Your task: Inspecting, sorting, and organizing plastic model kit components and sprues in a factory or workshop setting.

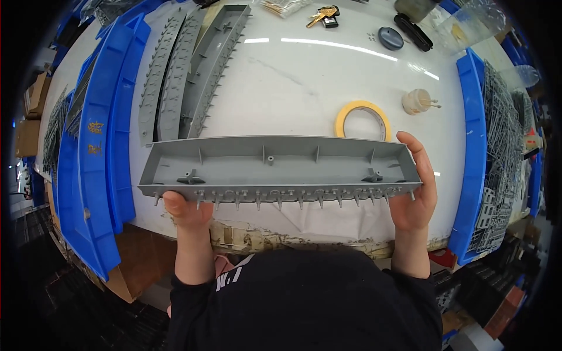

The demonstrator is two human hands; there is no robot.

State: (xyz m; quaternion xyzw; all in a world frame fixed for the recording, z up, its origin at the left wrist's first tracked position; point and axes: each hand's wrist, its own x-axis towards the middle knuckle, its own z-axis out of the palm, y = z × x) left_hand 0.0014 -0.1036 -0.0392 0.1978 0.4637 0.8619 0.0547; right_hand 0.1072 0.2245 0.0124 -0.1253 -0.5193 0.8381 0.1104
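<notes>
A white tabletop (293, 96) backs the scene. Nearest, a long gray plastic trough edged with spikes (234, 157) is held above it by both ends, presumably for balance: the left hand (188, 213) has its grip partly closed on it, fingers hidden; the right hand's (420, 196) grip wraps its end. Blue plastic bins (475, 117) flank the trough, likely for easy reach. Beyond it lie a yellow tape roll (340, 121) and, leftward, three similar gray plastic pieces (174, 82).
</notes>
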